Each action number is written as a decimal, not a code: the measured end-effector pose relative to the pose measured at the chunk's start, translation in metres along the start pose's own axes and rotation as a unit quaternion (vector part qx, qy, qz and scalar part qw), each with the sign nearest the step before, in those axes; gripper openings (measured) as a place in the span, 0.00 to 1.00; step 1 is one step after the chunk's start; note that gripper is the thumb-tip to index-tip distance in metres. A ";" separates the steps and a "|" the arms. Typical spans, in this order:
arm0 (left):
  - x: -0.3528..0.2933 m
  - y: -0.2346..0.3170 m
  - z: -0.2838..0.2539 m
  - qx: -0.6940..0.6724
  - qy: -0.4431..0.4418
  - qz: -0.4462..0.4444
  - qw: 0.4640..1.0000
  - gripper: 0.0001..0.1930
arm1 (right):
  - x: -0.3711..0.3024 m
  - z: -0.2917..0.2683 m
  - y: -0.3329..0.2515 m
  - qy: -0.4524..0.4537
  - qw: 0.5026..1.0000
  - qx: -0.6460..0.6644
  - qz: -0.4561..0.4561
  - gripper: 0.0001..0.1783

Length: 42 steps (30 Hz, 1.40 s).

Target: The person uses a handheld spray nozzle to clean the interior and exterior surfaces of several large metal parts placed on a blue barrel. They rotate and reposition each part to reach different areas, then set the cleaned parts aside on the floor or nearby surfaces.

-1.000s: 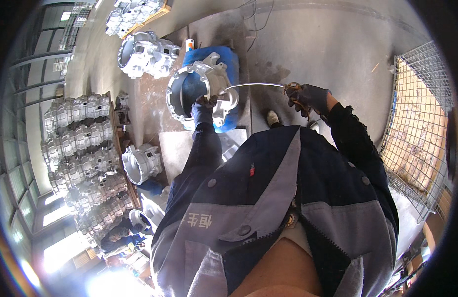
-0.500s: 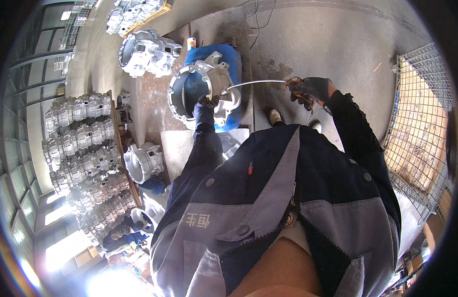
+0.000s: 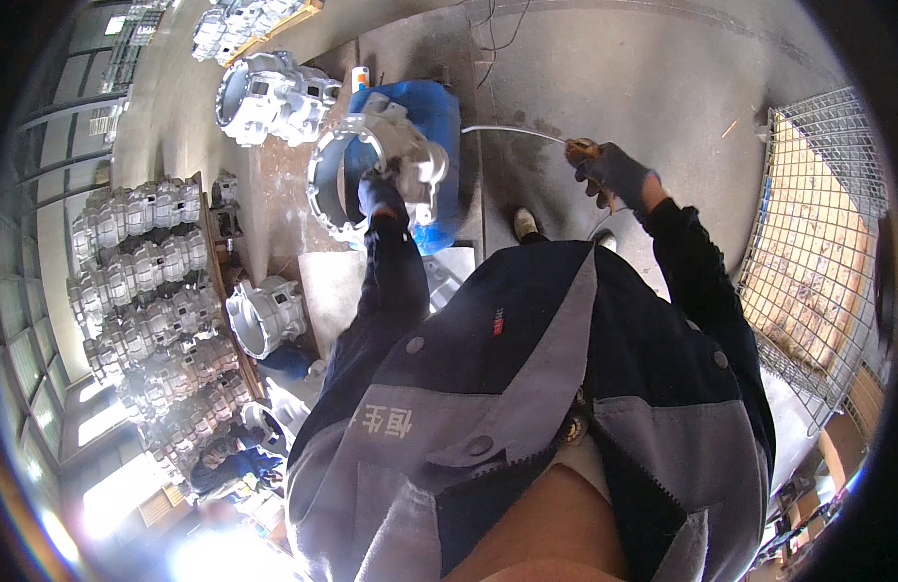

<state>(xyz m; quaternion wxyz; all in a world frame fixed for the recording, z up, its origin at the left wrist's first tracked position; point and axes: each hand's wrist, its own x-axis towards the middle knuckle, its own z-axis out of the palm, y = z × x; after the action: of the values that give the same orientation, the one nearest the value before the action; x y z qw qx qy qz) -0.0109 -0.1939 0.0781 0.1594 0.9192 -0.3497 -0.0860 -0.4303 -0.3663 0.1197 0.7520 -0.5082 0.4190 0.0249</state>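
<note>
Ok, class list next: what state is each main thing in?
Silver casting: on blue support, wide opening facing left
Metal rod: slightly curved, tip apart from the casting
Left hand: gloved, at the casting, grip blurred
Right hand: gloved, closed around the rod's end
Jacket: unzipped at the neck

Jacket [image 3: 537,346] marking: pale characters [image 3: 385,421], legible, on the grey panel to the left of the zip [image 3: 574,430]. Second marking: a small red tag [image 3: 498,321] on the dark panel, up and left of the zip; lettering too small to read. Farther up and left of the zip, a white-and-orange container [image 3: 360,80]; label illegible.
</note>
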 end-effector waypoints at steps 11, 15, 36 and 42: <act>0.040 -0.048 0.011 -0.327 -0.067 0.192 0.923 0.15 | -0.004 0.044 0.041 0.049 0.986 -0.135 -0.088 0.14; -0.009 -0.056 -0.011 -0.061 -0.109 0.125 0.984 0.24 | 0.013 0.037 0.058 0.053 0.994 -0.060 -0.076 0.18; -0.041 0.010 -0.005 0.036 -0.019 -0.031 0.999 0.29 | 0.039 0.042 0.067 -0.017 0.997 0.079 -0.019 0.15; -0.042 0.010 -0.002 0.032 0.001 -0.050 0.998 0.28 | 0.042 0.049 0.062 -0.026 0.995 0.085 -0.034 0.15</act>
<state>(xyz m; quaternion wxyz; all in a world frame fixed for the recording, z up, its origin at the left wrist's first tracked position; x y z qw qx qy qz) -0.0472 -0.1725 0.0852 0.1254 0.9404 -0.3053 -0.0817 -0.4024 -0.3139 0.0528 0.8035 -0.4557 0.3824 -0.0227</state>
